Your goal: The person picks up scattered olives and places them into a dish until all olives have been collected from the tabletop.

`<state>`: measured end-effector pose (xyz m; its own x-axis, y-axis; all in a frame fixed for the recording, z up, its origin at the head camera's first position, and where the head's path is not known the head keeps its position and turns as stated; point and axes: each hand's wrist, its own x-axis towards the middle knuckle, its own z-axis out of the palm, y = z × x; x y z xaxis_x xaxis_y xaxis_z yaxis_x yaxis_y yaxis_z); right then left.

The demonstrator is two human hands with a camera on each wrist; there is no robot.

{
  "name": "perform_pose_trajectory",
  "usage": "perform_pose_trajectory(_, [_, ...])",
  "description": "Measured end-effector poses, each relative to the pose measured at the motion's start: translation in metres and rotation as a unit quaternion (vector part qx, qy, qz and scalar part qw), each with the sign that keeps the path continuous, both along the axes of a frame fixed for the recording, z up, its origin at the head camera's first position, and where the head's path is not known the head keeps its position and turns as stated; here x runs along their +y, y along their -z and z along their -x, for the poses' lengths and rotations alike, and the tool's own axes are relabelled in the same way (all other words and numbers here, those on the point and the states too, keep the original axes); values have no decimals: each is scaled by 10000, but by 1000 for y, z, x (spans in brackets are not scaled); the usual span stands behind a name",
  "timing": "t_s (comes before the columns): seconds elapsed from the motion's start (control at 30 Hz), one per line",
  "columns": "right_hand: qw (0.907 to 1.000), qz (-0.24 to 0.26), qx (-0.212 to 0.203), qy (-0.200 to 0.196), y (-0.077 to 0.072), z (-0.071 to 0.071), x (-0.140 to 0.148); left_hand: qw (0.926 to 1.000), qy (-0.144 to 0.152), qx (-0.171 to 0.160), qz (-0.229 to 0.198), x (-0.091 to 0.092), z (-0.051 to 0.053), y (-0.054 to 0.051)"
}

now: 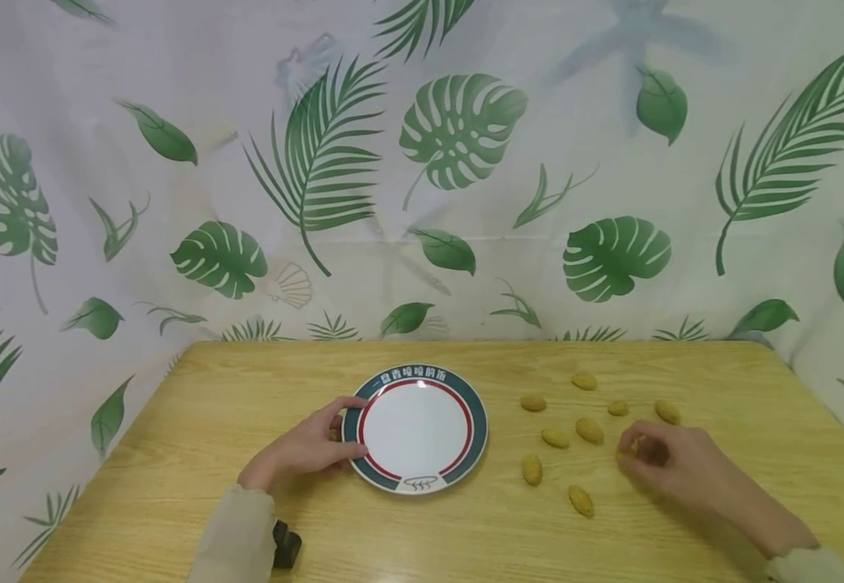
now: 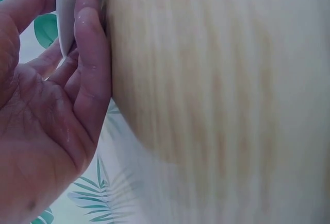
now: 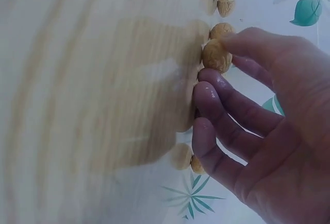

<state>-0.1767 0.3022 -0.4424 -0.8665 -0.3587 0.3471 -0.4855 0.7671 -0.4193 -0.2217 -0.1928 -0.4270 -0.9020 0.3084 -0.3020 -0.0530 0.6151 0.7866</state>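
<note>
A pale backdrop (image 1: 509, 283) printed with green leaves and palm fronds, with fainter shells and a starfish, fills the space behind and beside the tabletop (image 1: 211, 405), which has yellowish wood grain. Left of the middle of the tabletop sits a round plate (image 1: 415, 429), white inside, with a thin red ring, a dark blue-green rim, white lettering along its far edge and a small line drawing on its near edge. The hands are well apart, each busy with something different. The right hand (image 1: 680, 457), over the right part of the tabletop, pinches one nut (image 3: 216, 61) between thumb and fingers. The left hand (image 1: 305, 441) grips the left side of the plate, thumb and a finger on the rim; how far the other fingers reach beneath it cannot be told. Cream sleeves (image 1: 236, 534) cover both forearms, and next to the left cuff is a small black object (image 1: 287, 544), too dark to identify. Smallest are the yellow-brown, oval nuts (image 1: 589, 430): eight lie loosely scattered between the plate and the right hand, one of them just beyond its knuckles, two on the near side, none touching the plate.
</note>
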Motion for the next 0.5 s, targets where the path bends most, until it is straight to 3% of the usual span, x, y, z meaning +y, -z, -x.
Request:
perform_pose_trajectory(0.17, [9998, -112, 88, -112, -1, 3, 2, 10000, -41, -19, 21, 1, 0, -1])
perform_pose_trajectory(0.5, [9980, -342, -528, -88, -8, 4, 4, 9999, -115, -94, 32, 3, -2, -3])
